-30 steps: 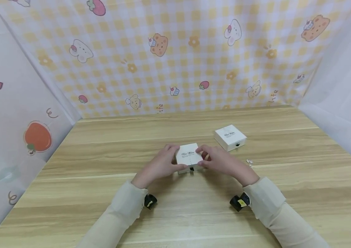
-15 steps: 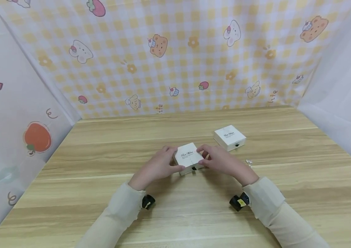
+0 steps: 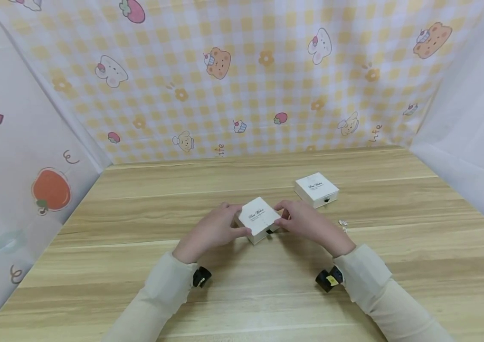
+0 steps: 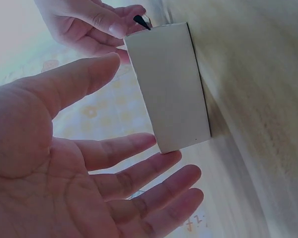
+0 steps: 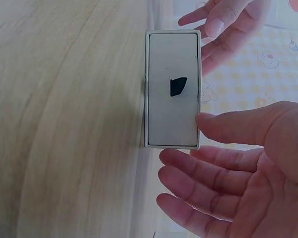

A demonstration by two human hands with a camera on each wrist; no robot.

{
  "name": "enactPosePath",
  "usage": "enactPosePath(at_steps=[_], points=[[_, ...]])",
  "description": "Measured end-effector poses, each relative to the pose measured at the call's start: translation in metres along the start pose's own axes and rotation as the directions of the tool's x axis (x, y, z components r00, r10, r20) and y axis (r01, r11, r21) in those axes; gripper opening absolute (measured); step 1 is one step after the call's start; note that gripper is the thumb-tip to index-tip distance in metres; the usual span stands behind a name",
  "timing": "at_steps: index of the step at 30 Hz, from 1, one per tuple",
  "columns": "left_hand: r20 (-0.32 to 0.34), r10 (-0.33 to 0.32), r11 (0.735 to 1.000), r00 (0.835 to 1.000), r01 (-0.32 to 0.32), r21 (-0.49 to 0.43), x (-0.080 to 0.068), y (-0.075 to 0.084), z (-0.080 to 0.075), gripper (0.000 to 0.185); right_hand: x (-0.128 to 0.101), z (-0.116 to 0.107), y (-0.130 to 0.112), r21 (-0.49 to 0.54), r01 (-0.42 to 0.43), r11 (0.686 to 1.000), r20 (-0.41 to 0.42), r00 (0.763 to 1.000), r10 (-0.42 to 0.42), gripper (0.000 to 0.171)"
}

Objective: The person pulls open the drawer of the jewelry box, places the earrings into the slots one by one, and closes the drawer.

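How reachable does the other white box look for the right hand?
Probably yes: nothing visible blocks the right hand from the other white box just beyond it, though it's touching the nearer box now.

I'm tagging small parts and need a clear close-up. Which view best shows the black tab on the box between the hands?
The right wrist view: the black tab shows whole against the end of the box. The left wrist view shows it side-on, sticking out; the head view, tiny beside the right hand.
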State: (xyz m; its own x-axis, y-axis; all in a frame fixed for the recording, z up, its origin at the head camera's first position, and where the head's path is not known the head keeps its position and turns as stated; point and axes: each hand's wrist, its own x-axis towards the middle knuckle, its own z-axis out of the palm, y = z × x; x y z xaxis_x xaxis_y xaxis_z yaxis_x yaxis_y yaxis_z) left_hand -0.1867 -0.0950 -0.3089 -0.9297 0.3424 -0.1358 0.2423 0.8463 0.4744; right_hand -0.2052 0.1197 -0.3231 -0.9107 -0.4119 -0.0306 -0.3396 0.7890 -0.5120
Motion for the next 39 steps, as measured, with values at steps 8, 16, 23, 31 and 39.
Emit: enactPosePath(at_steps=[8,16,23,31,39], points=[[0.002,-0.011,1.000,1.000,0.011,-0.002,-0.001,0.000,-0.003,0.058,-0.001,0.001,-0.002,0.003,-0.029,1.000,-0.007,1.000,0.029,0.032],[0.010,-0.007,0.999,1.000,0.008,-0.035,-0.002,0.001,-0.007,0.047,-0.002,0.002,-0.005,-0.003,-0.038,0.999,-0.019,0.999,0.038,0.031],[0.023,-0.032,0.999,0.999,0.033,-0.040,-0.004,0.002,-0.009,0.042,-0.001,0.005,-0.005,0.002,-0.030,1.000,-0.009,1.000,0.030,0.035],[0.037,-0.034,0.999,0.999,0.034,-0.004,-0.006,0.004,-0.009,0.043,-0.003,0.006,-0.007,0.018,-0.010,1.000,0.053,0.999,0.009,0.053],[0.042,-0.020,0.999,0.999,0.018,0.031,-0.008,0.005,-0.011,0.048,-0.003,0.008,-0.007,0.051,0.059,0.997,0.118,0.991,-0.065,0.063]])
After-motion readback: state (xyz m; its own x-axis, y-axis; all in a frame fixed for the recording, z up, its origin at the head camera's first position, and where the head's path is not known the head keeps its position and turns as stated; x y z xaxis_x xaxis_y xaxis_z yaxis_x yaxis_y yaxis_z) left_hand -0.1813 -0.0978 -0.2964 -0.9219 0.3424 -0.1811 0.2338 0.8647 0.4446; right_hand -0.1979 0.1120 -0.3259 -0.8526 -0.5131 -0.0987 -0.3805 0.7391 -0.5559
